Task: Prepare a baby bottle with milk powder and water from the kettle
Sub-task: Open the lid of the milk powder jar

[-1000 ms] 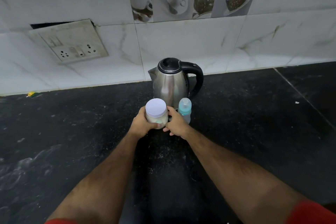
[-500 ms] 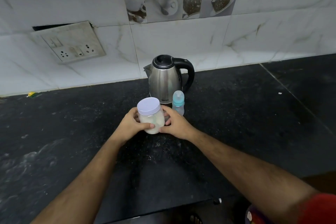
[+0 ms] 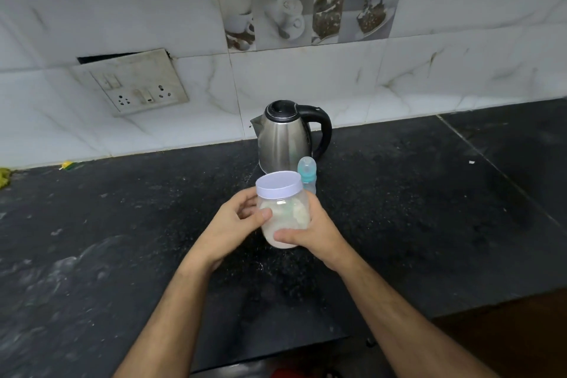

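Observation:
A clear plastic jar with a pale lilac lid holds white milk powder. Both hands hold it above the black counter, tilted slightly towards me. My left hand grips its left side with the thumb across the front. My right hand wraps its right side and bottom. Just behind the jar stands a small baby bottle with a teal cap, partly hidden by the jar. A steel kettle with a black lid and handle stands behind the bottle, lid closed.
A white marble-tiled wall runs along the back with a loose socket plate at the left. Small yellow-green scraps lie at the far left by the wall. The counter's front edge is near my body.
The jar has been lifted off the counter and drawn towards me, away from the kettle and bottle. Both hands stay on it. The camera has tilted.

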Demonstrator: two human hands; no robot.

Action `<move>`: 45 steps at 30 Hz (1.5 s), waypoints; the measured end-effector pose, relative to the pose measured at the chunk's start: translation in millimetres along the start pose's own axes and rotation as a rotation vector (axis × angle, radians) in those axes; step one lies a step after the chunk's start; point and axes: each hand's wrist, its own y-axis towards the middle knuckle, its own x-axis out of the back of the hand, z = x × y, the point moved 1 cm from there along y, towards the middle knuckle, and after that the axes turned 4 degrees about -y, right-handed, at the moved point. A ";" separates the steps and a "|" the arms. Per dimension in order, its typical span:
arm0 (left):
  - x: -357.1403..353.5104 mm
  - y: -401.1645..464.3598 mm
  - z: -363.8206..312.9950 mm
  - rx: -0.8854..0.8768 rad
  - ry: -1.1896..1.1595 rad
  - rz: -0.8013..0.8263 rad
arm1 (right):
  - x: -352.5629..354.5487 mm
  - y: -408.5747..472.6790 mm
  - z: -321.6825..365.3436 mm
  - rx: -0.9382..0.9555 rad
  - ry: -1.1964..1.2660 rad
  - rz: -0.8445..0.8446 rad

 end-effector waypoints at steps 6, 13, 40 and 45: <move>11.1 8.9 -37.0 -0.147 0.064 0.114 | 0.1 -18.2 5.0 -0.051 0.000 0.127; -2.3 20.8 -55.9 -0.101 0.068 0.216 | -17.4 -23.8 21.0 -0.074 0.187 0.262; -15.4 41.9 -67.1 -0.090 0.182 -0.191 | -19.5 1.5 37.8 0.018 -0.226 -0.100; -11.5 41.6 -68.1 -0.045 0.181 -0.143 | -12.9 8.7 31.3 -0.008 -0.153 -0.040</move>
